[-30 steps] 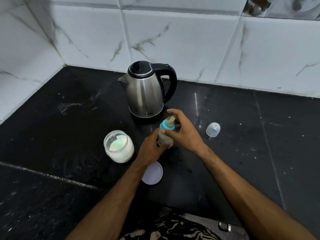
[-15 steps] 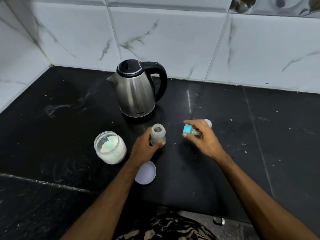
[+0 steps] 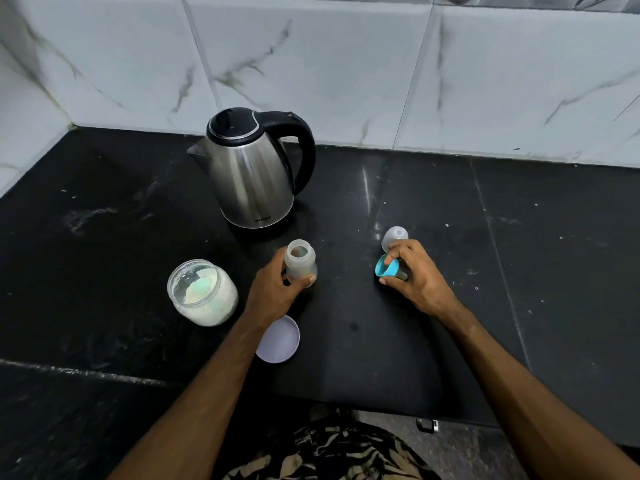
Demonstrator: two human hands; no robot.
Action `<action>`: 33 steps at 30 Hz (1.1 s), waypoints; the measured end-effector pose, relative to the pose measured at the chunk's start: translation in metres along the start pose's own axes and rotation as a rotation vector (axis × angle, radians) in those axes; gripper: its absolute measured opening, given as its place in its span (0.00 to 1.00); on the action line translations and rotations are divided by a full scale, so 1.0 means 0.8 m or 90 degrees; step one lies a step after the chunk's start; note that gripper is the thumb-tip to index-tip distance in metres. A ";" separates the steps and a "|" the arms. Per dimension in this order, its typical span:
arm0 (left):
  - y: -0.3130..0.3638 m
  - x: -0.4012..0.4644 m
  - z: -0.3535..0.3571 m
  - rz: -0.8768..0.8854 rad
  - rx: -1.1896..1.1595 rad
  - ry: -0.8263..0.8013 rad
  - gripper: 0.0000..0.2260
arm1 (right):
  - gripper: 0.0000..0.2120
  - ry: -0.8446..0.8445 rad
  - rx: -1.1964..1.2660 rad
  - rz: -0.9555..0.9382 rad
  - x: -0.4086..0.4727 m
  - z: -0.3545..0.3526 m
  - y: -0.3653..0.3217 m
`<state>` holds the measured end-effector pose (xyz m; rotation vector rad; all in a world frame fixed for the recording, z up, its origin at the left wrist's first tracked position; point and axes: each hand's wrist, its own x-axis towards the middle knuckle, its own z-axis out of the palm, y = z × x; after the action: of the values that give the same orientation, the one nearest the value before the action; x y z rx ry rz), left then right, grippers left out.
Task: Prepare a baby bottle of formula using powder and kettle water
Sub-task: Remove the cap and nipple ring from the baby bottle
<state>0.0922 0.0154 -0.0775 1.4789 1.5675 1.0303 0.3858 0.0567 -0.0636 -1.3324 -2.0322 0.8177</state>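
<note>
Black stone counter (image 3: 450,341) runs back to a wall of white marbled tiles (image 3: 311,64). At the far middle stands a steel kettle (image 3: 252,178) with a black lid and handle, its spout pointing left. Just near of it the open bottle (image 3: 300,263) stands upright on the counter with its mouth bare; the left hand (image 3: 273,292) curls round its lower body from the near left side, thumb and fingers touching it. To the right, well apart from the bottle, the right hand (image 3: 415,275) pinches the blue teat ring (image 3: 387,270) between thumb and fingers, holding it tilted on its side close to the counter. A clear cap (image 3: 394,237) sits just beyond that hand's fingertips. Left of the bottle stands an open jar of white powder (image 3: 202,292) with a pale green scoop inside. Its round lid (image 3: 278,339) lies flat beside the left wrist, on the near side.
</note>
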 end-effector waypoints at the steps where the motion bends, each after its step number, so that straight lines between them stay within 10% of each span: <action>1: 0.001 0.000 0.000 0.001 0.001 -0.001 0.25 | 0.19 -0.004 -0.004 -0.001 0.000 -0.001 0.001; 24: 0.012 -0.002 -0.004 -0.041 0.015 -0.032 0.26 | 0.32 -0.015 -0.035 0.019 -0.004 -0.001 -0.001; 33: 0.019 -0.022 -0.011 -0.028 -0.002 0.003 0.29 | 0.20 0.169 -0.037 -0.068 -0.008 0.020 -0.059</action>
<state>0.0912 -0.0028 -0.0601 1.4339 1.5942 1.0119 0.3485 0.0330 -0.0392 -1.2764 -1.9104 0.5080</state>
